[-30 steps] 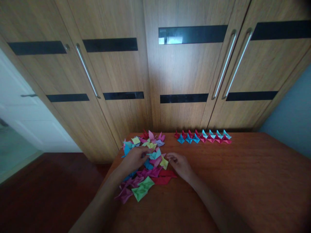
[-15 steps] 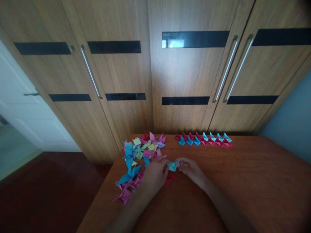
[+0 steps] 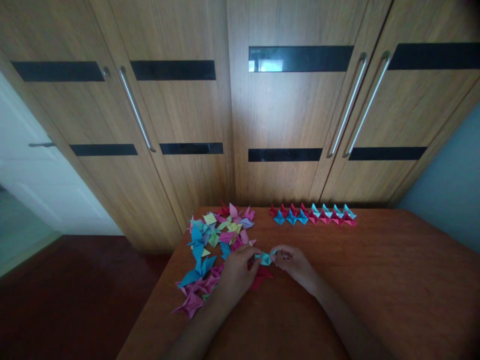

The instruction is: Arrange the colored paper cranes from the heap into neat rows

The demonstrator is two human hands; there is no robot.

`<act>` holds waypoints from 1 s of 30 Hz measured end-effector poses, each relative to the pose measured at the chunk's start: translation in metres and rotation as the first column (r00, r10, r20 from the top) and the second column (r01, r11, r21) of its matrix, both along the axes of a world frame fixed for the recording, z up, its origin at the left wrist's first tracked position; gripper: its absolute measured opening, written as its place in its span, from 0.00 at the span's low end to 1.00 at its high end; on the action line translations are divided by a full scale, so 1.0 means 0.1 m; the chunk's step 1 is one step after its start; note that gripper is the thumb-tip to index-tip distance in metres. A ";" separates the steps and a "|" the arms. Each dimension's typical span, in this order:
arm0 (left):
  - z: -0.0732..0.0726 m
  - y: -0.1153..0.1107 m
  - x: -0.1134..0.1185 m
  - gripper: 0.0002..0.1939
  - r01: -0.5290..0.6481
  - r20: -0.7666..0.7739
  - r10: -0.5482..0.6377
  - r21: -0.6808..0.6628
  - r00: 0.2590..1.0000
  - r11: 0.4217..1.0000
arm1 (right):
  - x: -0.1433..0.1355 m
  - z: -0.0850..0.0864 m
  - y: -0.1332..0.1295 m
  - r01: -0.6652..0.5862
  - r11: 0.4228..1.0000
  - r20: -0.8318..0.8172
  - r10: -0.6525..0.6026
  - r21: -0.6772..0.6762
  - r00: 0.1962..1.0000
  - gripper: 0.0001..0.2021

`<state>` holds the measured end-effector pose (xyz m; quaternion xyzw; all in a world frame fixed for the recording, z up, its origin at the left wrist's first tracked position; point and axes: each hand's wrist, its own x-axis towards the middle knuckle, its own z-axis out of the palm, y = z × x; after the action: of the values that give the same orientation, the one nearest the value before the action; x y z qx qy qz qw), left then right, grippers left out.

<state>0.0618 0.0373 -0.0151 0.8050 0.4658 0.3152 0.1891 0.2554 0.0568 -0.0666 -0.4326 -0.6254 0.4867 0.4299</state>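
A small light teal folded paper piece (image 3: 266, 259) is held between both hands near the middle of the table. My left hand (image 3: 240, 267) pinches its left tip, and my right hand (image 3: 292, 262) pinches its right tip. Just below it, partly behind my left hand, a red folded paper (image 3: 261, 276) lies on the wood. A loose pile of pink, blue, yellow and green folded papers (image 3: 213, 238) spreads beside and beyond my left hand. My left forearm hides part of the pile's near end.
Two rows of folded papers, red and light blue behind (image 3: 325, 210), blue and pink in front (image 3: 291, 217), stand along the back of the brown table (image 3: 375, 280). A wooden wardrobe (image 3: 285, 110) rises behind the table. A white door (image 3: 45, 190) is at the left.
The teal paper now looks flatter and tilted differently between my fingers. Both hands have shifted only slightly. The whole view has moved a little.
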 end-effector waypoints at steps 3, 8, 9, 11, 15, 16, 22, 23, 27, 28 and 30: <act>0.00 0.05 -0.02 0.11 0.010 -0.026 -0.010 0.009 1.000 1.000 | -0.01 0.02 -0.01 0.011 1.000 0.031 -0.011 0.024 0.999 0.14; 0.04 0.11 -0.08 0.12 0.004 -0.047 -0.005 -0.027 0.999 1.000 | -0.02 0.01 -0.02 0.029 0.998 0.059 -0.032 0.048 0.998 0.12; 0.05 0.12 -0.10 0.13 0.006 -0.049 -0.008 -0.047 0.999 0.999 | -0.02 0.00 -0.02 0.028 0.998 0.065 -0.031 0.050 0.997 0.12; 0.09 0.14 -0.13 0.13 0.029 -0.049 -0.033 -0.090 0.998 0.996 | -0.02 0.01 -0.02 0.029 0.998 0.075 -0.034 0.057 0.997 0.13; 0.17 0.17 -0.19 0.12 0.131 0.002 -0.131 -0.126 0.991 0.983 | -0.03 0.04 -0.03 0.027 0.998 0.064 -0.031 0.063 0.997 0.13; 0.17 0.18 -0.20 0.12 0.143 0.013 -0.142 -0.126 0.990 0.982 | -0.03 0.05 -0.04 0.024 0.998 0.063 -0.028 0.064 0.998 0.14; 0.12 0.24 -0.25 0.10 0.040 0.024 -0.038 -0.091 0.999 0.995 | -0.04 0.05 -0.05 0.049 0.993 0.152 -0.065 0.110 0.986 0.11; 0.11 0.25 -0.27 0.10 0.024 0.039 -0.021 -0.075 0.999 0.997 | -0.03 0.05 -0.04 0.069 0.988 0.175 -0.092 0.136 0.980 0.11; 0.13 0.22 -0.37 0.10 -0.065 0.060 0.065 -0.014 0.996 0.998 | 0.03 0.07 0.06 0.215 0.932 0.295 -0.301 0.290 0.907 0.12; 0.13 0.21 -0.40 0.10 -0.086 0.058 0.087 -0.004 0.995 0.996 | 0.04 0.08 0.10 0.247 0.909 0.335 -0.360 0.336 0.871 0.12; 0.14 0.17 -0.43 0.10 -0.102 0.054 0.102 0.003 0.993 0.995 | 0.06 0.09 0.21 0.283 0.864 0.425 -0.460 0.416 0.779 0.13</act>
<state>0.0191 0.0546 -0.0006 0.7718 0.5001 0.3474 0.1830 0.2613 0.0777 -0.0575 -0.5840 -0.6892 0.1466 0.4032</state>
